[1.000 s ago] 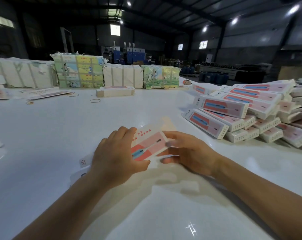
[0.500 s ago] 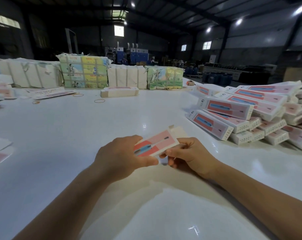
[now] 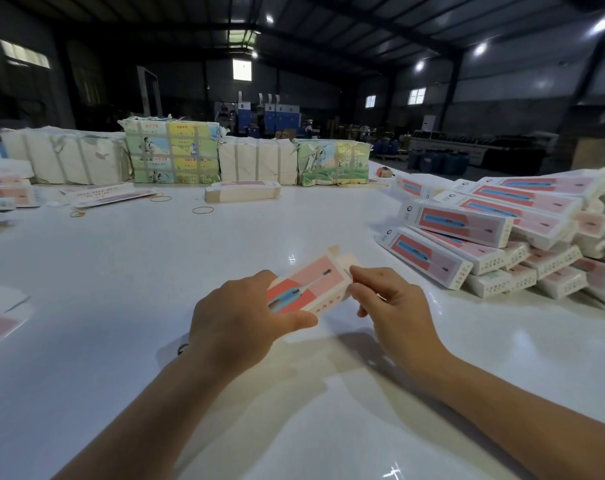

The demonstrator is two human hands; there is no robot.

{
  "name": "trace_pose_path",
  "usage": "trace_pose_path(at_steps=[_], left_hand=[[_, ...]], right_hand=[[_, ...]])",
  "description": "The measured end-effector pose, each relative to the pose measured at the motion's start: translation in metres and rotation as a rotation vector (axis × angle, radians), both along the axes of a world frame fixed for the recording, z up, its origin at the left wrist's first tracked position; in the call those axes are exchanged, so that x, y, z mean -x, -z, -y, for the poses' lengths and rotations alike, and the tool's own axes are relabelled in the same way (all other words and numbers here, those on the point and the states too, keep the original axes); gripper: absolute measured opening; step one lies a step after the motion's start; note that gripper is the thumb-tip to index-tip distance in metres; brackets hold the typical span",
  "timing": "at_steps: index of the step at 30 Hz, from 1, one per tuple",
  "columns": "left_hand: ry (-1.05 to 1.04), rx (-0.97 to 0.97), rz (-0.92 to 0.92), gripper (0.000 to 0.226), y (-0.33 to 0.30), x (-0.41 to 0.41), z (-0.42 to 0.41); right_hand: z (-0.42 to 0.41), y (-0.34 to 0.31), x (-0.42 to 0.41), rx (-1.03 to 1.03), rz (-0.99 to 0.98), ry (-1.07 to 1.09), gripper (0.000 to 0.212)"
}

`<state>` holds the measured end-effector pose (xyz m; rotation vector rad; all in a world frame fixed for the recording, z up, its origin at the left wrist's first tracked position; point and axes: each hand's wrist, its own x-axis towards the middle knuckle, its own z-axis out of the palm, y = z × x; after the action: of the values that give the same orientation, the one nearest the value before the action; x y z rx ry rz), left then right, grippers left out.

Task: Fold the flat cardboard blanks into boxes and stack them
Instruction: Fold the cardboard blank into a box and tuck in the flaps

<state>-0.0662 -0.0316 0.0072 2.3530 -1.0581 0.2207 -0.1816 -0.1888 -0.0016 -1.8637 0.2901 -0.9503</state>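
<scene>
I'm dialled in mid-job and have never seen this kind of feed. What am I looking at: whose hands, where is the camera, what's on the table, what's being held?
No machine here: a person works bare-handed, and the one camera sits on their head, looking forward and down. The left hand grips a pink box, partly folded, above the white table. The right hand pinches the flap at its far end. To the right lies a pile of finished boxes. At the far edge stand wrapped bundles, with a stack of flat blanks and rubber bands in front.
</scene>
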Motion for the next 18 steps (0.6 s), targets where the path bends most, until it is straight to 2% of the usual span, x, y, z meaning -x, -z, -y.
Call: trace_pose_path(at_steps=[4,8,9,12,14,18], left_hand=[[0.025,-0.002,0.015,0.066,0.001,0.002,0.001],[0.025,-0.040,0.106,0.073,0.004,0.005,0.003],[0.021,-0.063,0.145,0.075,0.006,0.006,0.004],[0.012,-0.105,0.179,0.071,0.007,0.008,0.006],[0.016,-0.105,0.170,0.069,0.007,0.009,0.005],[0.016,-0.130,0.184,0.069,0.006,0.011,0.004]], right_hand=[[-0.003,0.000,0.002,-0.038,0.004,-0.035,0.040],[0.001,0.000,-0.001,-0.020,-0.143,-0.037,0.059],[0.001,0.000,-0.002,-0.016,-0.168,-0.041,0.054],[0.000,0.002,-0.003,-0.057,-0.143,-0.011,0.017],[0.001,0.004,-0.003,-0.053,-0.111,-0.020,0.012],[0.003,0.005,-0.002,-0.026,-0.133,-0.046,0.015]])
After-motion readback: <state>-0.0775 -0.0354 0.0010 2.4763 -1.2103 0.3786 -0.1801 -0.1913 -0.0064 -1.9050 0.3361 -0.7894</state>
